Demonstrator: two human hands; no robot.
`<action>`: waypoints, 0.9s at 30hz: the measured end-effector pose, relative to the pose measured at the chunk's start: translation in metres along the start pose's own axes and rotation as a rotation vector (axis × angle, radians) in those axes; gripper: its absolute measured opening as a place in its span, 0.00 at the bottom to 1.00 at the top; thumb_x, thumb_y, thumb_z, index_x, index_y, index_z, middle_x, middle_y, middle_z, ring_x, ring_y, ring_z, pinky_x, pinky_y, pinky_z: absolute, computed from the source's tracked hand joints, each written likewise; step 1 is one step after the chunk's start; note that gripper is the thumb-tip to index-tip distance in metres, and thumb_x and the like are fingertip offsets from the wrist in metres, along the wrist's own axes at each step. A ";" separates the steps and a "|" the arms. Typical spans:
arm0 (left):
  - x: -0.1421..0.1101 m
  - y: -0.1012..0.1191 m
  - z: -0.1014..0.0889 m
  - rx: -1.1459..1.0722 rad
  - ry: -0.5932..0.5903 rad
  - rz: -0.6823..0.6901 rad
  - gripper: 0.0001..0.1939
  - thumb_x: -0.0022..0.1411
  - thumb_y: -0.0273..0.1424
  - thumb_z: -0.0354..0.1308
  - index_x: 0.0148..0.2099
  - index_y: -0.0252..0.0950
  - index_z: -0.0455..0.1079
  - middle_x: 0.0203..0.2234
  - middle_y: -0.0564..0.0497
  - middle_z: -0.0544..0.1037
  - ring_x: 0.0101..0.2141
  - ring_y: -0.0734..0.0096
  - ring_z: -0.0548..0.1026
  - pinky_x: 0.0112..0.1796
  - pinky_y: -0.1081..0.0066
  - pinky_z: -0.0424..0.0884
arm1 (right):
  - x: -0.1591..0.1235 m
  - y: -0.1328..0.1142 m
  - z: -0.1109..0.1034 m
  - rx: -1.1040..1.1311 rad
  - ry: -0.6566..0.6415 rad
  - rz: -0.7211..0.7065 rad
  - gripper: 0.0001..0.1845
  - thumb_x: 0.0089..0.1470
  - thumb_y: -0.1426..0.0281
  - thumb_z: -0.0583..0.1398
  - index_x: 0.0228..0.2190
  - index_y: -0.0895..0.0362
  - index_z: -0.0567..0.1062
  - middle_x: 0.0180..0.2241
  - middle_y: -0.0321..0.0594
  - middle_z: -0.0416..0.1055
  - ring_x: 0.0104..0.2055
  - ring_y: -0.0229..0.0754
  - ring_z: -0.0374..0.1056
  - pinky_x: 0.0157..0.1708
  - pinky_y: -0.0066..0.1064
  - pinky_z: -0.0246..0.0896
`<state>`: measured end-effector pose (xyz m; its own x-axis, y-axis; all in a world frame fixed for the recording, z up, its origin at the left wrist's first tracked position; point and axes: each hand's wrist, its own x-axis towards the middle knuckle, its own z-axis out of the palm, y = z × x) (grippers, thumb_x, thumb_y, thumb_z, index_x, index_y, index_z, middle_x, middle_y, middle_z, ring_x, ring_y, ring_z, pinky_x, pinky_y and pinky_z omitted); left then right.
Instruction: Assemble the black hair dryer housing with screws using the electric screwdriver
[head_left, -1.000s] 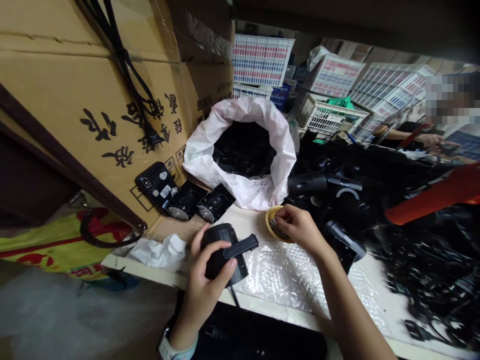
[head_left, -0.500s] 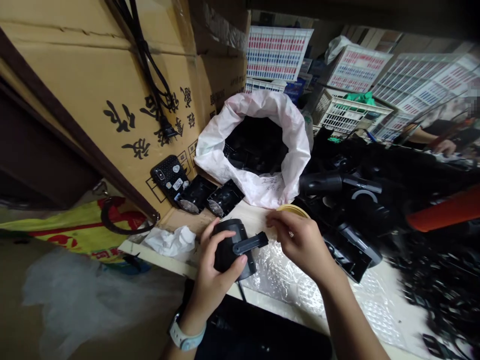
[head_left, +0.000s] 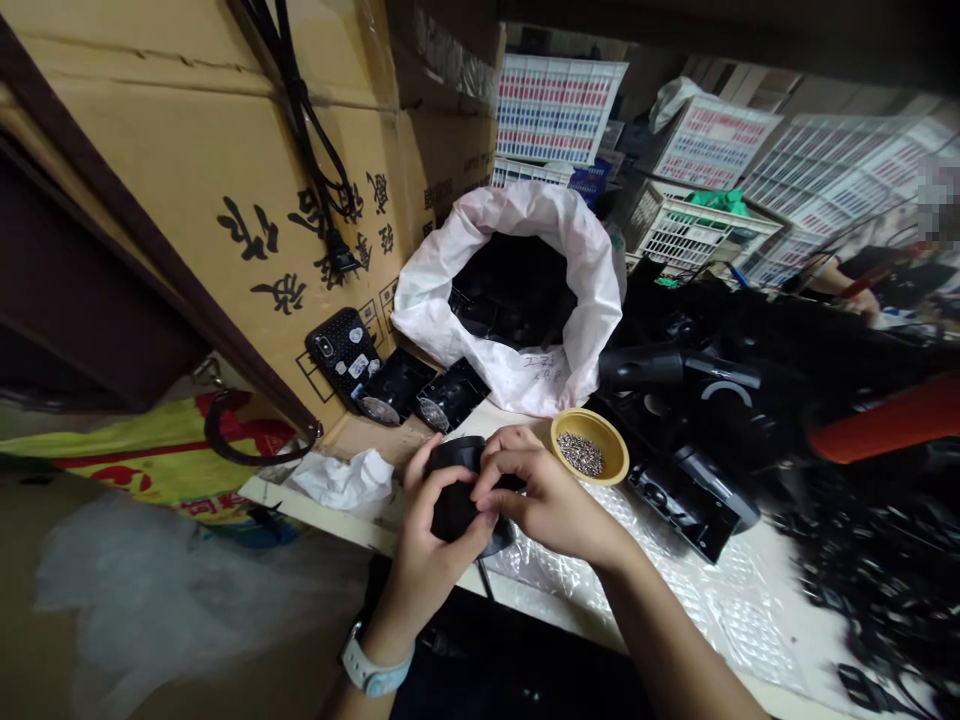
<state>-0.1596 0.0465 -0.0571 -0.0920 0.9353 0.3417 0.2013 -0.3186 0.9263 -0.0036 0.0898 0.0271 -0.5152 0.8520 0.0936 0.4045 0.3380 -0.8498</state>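
Note:
My left hand (head_left: pixel 426 545) grips a round black plastic housing (head_left: pixel 454 497) at the near edge of the table, fingers wrapped round its body. My right hand (head_left: pixel 541 497) lies over the top of the same housing, its fingertips pinched against it; what they pinch is too small to make out. Just to the right stands a small yellow bowl (head_left: pixel 609 444) filled with tiny metal screws (head_left: pixel 582 455). A watch with a pale band sits on my left wrist.
A white sack (head_left: pixel 592 300) of black parts stands behind. Cardboard boxes (head_left: pixel 187 170) wall off the left, with a phone (head_left: pixel 340 350) and two black trays (head_left: pixel 420 395) leaning there. Black plastic parts (head_left: pixel 720 400) heap on the right. Another person's hand (head_left: pixel 862 300) works far right.
My right hand left the yellow bowl and came down onto the black housing, covering its flat clip. The left hand kept its grip. The view shifted slightly.

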 end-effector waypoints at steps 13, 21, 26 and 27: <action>-0.002 -0.002 0.001 -0.039 0.013 0.064 0.15 0.61 0.30 0.63 0.47 0.45 0.64 0.62 0.46 0.57 0.63 0.54 0.60 0.60 0.47 0.59 | 0.009 0.001 -0.003 0.085 -0.015 0.144 0.07 0.47 0.79 0.68 0.23 0.57 0.78 0.30 0.37 0.69 0.44 0.43 0.63 0.48 0.36 0.54; -0.003 -0.003 0.002 -0.021 0.009 0.075 0.11 0.62 0.30 0.62 0.45 0.45 0.65 0.64 0.47 0.54 0.63 0.51 0.60 0.59 0.41 0.57 | 0.008 0.002 -0.006 0.090 -0.032 0.156 0.05 0.47 0.79 0.67 0.25 0.59 0.77 0.32 0.36 0.70 0.42 0.42 0.65 0.46 0.33 0.55; -0.003 -0.003 0.001 -0.007 0.001 0.078 0.11 0.61 0.30 0.62 0.45 0.44 0.65 0.64 0.46 0.54 0.63 0.52 0.60 0.60 0.45 0.58 | 0.007 -0.007 -0.007 -0.018 -0.040 0.152 0.07 0.47 0.80 0.66 0.25 0.58 0.76 0.33 0.37 0.70 0.45 0.43 0.65 0.47 0.33 0.56; -0.003 -0.004 0.001 -0.008 -0.003 0.073 0.11 0.61 0.30 0.62 0.45 0.44 0.65 0.64 0.46 0.54 0.63 0.52 0.60 0.60 0.45 0.58 | 0.008 -0.009 -0.007 -0.048 -0.043 0.152 0.07 0.47 0.81 0.66 0.25 0.58 0.75 0.33 0.37 0.71 0.45 0.43 0.65 0.46 0.33 0.56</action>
<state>-0.1595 0.0452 -0.0616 -0.0748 0.9100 0.4079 0.1998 -0.3871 0.9002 -0.0058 0.0964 0.0390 -0.4769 0.8771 -0.0575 0.5153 0.2260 -0.8267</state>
